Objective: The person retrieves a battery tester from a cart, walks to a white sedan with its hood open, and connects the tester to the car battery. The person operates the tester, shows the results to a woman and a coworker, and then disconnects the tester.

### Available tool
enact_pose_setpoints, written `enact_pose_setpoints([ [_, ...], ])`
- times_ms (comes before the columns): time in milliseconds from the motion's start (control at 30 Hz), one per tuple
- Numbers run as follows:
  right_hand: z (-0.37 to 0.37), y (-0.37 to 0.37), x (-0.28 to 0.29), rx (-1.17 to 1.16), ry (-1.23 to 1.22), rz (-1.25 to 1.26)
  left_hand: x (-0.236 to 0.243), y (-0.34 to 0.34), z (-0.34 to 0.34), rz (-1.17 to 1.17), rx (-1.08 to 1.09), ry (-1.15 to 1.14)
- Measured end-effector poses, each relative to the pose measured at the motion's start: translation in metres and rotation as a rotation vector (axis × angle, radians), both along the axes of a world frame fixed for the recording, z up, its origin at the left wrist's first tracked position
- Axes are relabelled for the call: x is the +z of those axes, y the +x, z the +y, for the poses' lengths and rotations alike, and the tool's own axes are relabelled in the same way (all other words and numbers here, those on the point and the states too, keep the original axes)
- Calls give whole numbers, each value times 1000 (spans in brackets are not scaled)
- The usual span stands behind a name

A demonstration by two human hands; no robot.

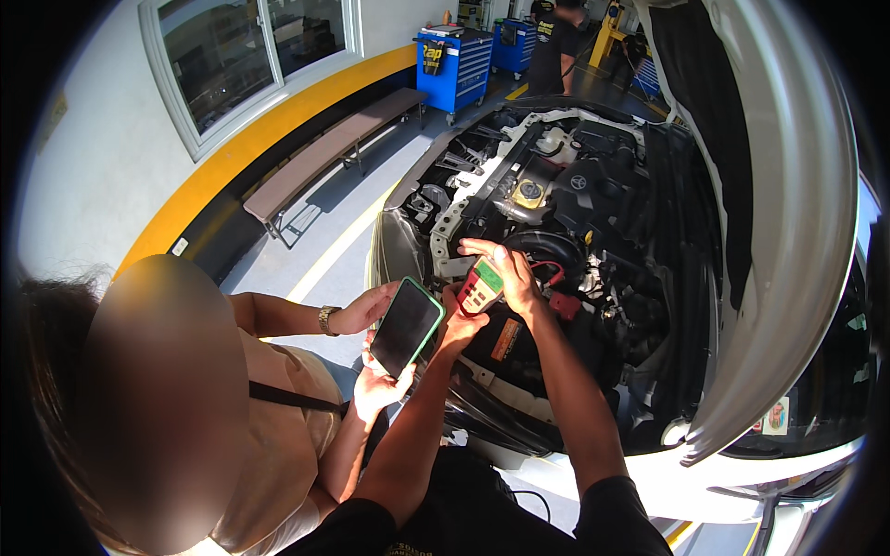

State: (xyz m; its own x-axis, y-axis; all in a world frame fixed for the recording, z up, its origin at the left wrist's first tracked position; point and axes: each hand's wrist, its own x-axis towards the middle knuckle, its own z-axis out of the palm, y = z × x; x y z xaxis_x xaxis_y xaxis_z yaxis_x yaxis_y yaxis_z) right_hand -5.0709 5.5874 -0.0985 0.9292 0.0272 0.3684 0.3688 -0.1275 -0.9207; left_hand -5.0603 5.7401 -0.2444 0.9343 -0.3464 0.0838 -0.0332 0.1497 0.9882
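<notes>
My left hand [462, 324] is wrapped round a red and cream handheld tester [480, 289] with a small green screen and several buttons, held above the front of an open engine bay. At the tester's upper end, my right hand [514, 276] reaches across with its fingers stretched out to the left, beside the screen. A red cable [553, 271] curves behind my right hand, and a red clamp or cover [564, 306] sits near the car battery [501, 347]. The lower part of the tester is hidden by my left hand.
At my left a person [287, 389] holds a dark-screened phone [406, 326] in a green case close to my left hand. The raised hood [788, 185] leans over the right side. Beyond stand a bench [334, 153], a blue tool cabinet [454, 72] and another person [553, 51].
</notes>
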Motion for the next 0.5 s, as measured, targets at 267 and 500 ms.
enact_pose_setpoints([
  [267,-1,-6,5,-20,4,3,24,-7,2,24,-41,17],
  [500,-1,-4,1,-46,-6,-9,25,-7,4,105,-128,-23],
])
